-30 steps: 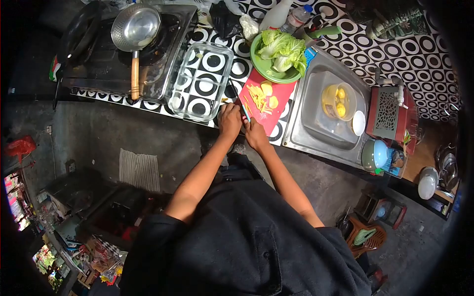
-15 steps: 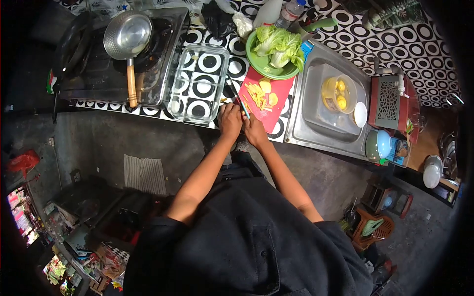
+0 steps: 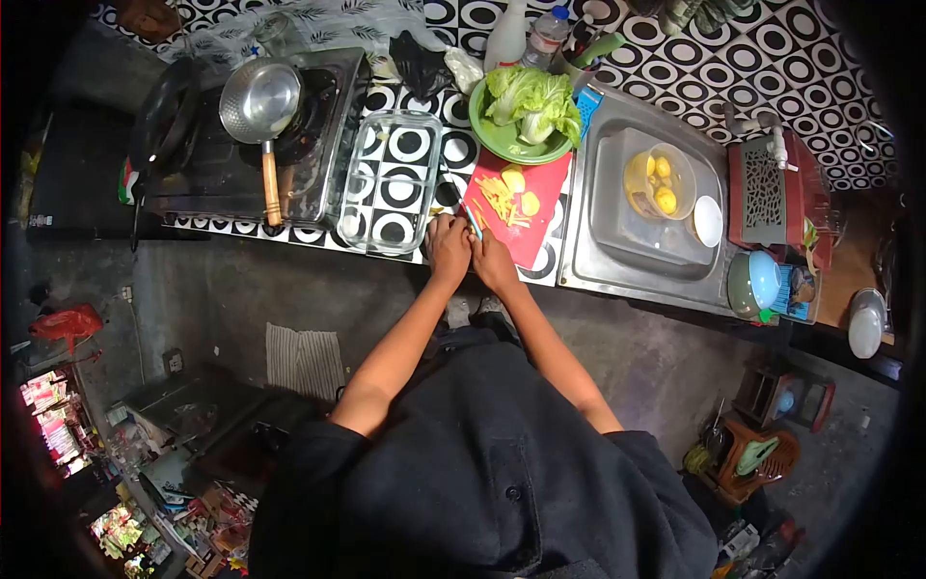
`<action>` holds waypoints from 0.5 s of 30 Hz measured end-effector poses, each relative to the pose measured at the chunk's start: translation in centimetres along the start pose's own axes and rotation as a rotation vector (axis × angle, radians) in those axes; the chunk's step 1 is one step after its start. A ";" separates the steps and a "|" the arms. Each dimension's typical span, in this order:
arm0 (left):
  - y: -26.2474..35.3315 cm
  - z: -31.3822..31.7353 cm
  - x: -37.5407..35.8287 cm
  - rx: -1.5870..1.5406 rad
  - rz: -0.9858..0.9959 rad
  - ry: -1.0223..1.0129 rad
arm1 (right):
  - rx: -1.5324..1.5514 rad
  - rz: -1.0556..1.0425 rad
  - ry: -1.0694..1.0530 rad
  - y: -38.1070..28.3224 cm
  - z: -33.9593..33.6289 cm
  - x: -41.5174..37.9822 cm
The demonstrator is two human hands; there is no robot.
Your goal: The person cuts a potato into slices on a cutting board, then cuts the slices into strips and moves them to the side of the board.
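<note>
My right hand (image 3: 494,262) is closed around the light blue handle of a knife (image 3: 473,221), whose blade points away over the left edge of a red cutting board (image 3: 529,249). Beside it, my left hand (image 3: 449,253) has its fingers curled in at the board's near left corner, almost touching the right hand. Whatever lies under those fingers is hidden. Thin yellow strips (image 3: 497,201) are heaped on the board, with a few yellow slices (image 3: 530,204) around them, apparently potato.
Left of the board is a glass dish (image 3: 362,198), then a stove with a saucepan (image 3: 260,101). A green bowl (image 3: 492,140) of leafy greens (image 3: 535,101) stands behind the board. On the right, the sink (image 3: 579,253) contains a tub (image 3: 644,201) of yellow pieces.
The view has shifted a little, so the counter appears slightly moved. Both hands stay together at the board's near left corner, the knife still in my right hand.
</note>
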State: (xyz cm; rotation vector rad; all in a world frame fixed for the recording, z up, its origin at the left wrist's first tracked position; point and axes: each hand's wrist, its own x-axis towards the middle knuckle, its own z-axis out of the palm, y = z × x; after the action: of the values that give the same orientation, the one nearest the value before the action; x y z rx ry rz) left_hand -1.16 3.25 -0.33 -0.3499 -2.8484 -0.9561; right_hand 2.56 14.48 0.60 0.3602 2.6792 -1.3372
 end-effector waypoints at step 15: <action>1.0 -0.6 -0.5 0.083 -0.009 -0.077 | 0.056 0.008 0.003 1.5 -3.4 1.3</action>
State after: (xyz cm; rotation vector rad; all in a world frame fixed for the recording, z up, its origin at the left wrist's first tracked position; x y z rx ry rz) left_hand -0.44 3.57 0.58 -0.3736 -2.9511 -0.8400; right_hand 1.68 18.23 1.18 0.3784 2.6441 -1.4133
